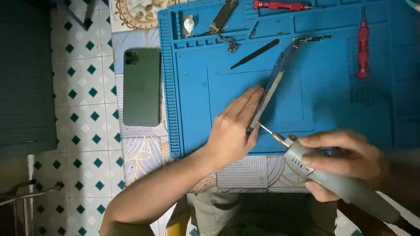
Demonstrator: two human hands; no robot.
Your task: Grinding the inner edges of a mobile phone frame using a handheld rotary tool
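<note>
Left hand (231, 131) clamps the phone frame (274, 83) on edge on the blue repair mat (194, 109), fingers closed along its near end. Right hand (343, 162) is wrapped round a grey rotary tool (326, 176), bit tip touching the frame's corner just beside the left fingertips. Judgement: steady pressure, light contact, bit kept off the fingers. Count: two red screwdrivers (281, 5) (362, 44), one black spudger (255, 54), one green phone (142, 87) beyond the left wrist, off the mat
</note>
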